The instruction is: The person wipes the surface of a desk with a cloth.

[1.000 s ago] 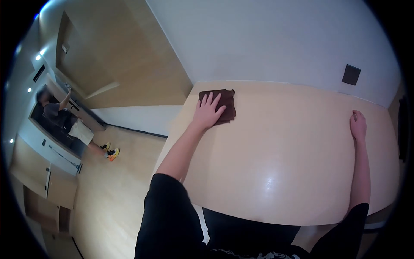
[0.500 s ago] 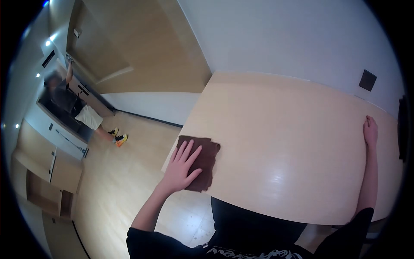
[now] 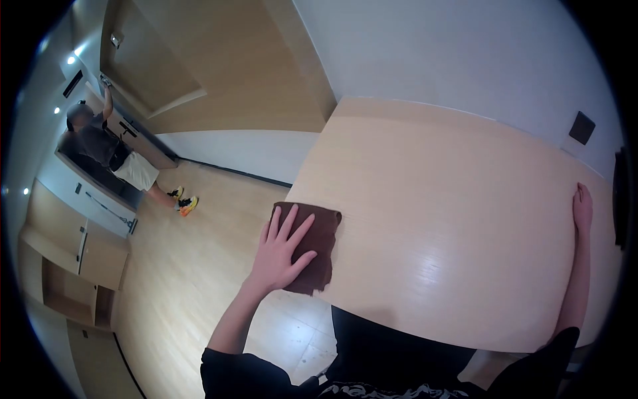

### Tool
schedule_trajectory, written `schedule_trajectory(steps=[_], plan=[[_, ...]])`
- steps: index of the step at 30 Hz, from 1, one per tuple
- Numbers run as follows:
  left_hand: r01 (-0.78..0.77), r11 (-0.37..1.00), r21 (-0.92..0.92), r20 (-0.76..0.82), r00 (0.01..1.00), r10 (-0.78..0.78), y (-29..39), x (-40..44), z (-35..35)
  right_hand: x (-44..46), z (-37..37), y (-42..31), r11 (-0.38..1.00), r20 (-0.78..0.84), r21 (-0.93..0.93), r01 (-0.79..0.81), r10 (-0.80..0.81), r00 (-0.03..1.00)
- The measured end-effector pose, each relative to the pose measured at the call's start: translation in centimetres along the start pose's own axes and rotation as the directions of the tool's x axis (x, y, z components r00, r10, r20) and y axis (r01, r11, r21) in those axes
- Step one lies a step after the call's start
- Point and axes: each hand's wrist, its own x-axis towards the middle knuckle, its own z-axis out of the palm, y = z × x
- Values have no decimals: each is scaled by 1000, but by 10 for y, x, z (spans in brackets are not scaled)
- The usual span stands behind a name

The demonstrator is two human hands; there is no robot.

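My left hand (image 3: 279, 256) lies with fingers spread on a brown cloth (image 3: 321, 246), pressing it against the left end of a pale wood-look table (image 3: 412, 199). The cloth is roughly square, and its near corner reaches the table's front left corner. Far to the right, my right hand (image 3: 583, 207) rests near the table's right end, with no object visible in it. Its fingers look loosely extended and close together, though they show small.
A person (image 3: 106, 143) in a dark top and light shorts stands at the far left, one arm raised to a wooden panel (image 3: 219, 60). A mop (image 3: 113, 209) leans near cabinets (image 3: 60, 239). A dark wall plate (image 3: 581, 128) is above the table's back edge.
The view has shifted a little. My left hand and the cloth have moved slightly toward the back along the table's left side. My right hand stays near the right end.
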Motion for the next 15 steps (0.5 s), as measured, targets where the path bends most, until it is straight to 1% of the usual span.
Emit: schedule_trajectory(steps=[2,4,6,8,10,12,13,15], plan=[[-10,1000,-12,-7,1000,10,-6,19,3,4,3,4,1000,-2,13,6,-6,1000],[-12,997,-79,-22,1000,11,-9,38,6,4,5,5,1000,4,29,7,-7,1000],[-29,997,-75,-37,999,26,-10,59,9,0,0,0,1000,10,10,4,-4,1000],[-28,1000,-12,-53,998,27,-12,86,16,-3,-4,-5,1000,15,-10,-4,4,1000],[-52,999,-1,-128,990,51,-17,129,33,-5,-4,-5,1000,1,19,22,-22,1000],[-16,999,31,-147,989,20,-15,160,42,-8,-6,-12,1000,0,16,1,-1,1000],[-24,999,28,-143,989,28,-15,175,47,-8,-6,-12,1000,-4,18,-12,12,1000],[25,998,61,-158,987,-15,-14,206,56,-5,-6,-7,1000,5,-4,-14,14,1000]])
